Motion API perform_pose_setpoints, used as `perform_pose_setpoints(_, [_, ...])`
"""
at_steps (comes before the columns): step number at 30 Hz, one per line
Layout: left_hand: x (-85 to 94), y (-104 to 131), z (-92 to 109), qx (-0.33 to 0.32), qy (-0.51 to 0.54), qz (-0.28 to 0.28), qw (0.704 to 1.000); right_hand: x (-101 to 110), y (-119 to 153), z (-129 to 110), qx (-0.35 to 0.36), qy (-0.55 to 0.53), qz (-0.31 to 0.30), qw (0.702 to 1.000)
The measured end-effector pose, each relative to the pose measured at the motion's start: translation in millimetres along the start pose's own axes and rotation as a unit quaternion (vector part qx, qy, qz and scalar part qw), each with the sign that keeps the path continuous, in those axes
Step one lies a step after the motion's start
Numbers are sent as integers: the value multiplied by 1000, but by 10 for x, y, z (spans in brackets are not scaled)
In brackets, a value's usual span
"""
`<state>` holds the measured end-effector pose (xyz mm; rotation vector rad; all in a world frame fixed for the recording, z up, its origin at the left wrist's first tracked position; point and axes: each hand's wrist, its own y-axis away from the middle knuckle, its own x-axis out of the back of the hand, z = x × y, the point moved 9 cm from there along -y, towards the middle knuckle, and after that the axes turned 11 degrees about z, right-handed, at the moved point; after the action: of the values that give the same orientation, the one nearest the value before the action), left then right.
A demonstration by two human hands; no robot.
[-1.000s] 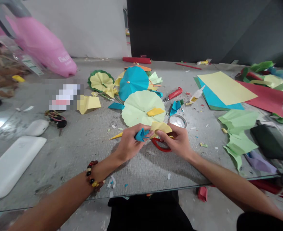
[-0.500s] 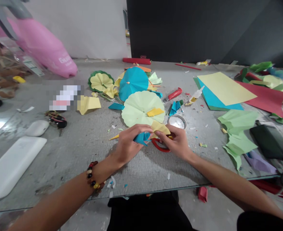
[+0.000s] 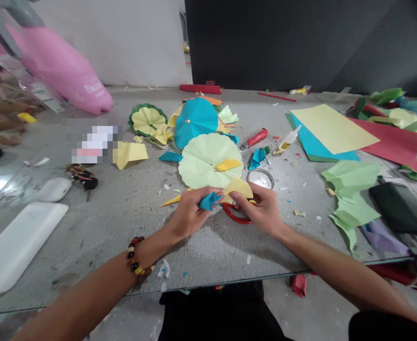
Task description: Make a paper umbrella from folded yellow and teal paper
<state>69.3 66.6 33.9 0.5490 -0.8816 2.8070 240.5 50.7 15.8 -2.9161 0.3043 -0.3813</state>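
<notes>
My left hand (image 3: 191, 212) is closed around a small folded blue paper piece (image 3: 208, 201), its fingertips at the left edge of a yellow folded paper (image 3: 242, 188). Thumb and fingers of my right hand (image 3: 261, 208) pinch that yellow paper from the right. Under my hands lie red-handled scissors (image 3: 236, 218), partly covered. Just beyond is a pale green scalloped paper disc (image 3: 204, 161) with a small yellow folded piece (image 3: 228, 164) on it. A blue pleated paper disc (image 3: 197, 118) is behind.
A red cutter (image 3: 257, 138), glue bottle (image 3: 288, 139) and tape ring (image 3: 261, 179) lie right of the discs. Coloured sheets (image 3: 332, 128) are at the right. A white power bank (image 3: 20, 246) and pink spray bottle (image 3: 66, 71) stand out at the left.
The yellow paper between my hands shows a broader, fan-like face, and the blue piece in my left hand has turned slightly. Both hands have stayed nearly in place.
</notes>
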Motion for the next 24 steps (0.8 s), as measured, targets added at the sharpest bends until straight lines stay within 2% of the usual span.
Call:
perform_pose_setpoints(3, [-15, -23, 7, 27, 50, -13, 998, -3, -17, 7, -16, -27, -1, 999])
perform_pose_setpoints(6, [-37, -30, -10, 45, 85, -18, 995, -2, -22, -36, 5, -26, 1, 1000])
perform_pose_setpoints(9, [-36, -18, -41, 42, 75, -11, 996, -31, -5, -66, 24, -22, -6, 999])
perform_pose_setpoints(14, [-31, -1, -65, 38, 43, -13, 998, -21, -1, -28, 9, -56, 9, 998])
perform_pose_setpoints(16, [-13, -7, -57, 36, 34, -1, 999, -4, -17, -12, 7, -60, 15, 998])
perform_pose_setpoints(21, [102, -18, -70, 43, 32, 79, 995, 36, -73, -1, 7, -50, 31, 998])
perform_pose_setpoints(24, [113, -12, -83, 42, 33, 85, 995, 38, -84, -5, 3, -58, 35, 998])
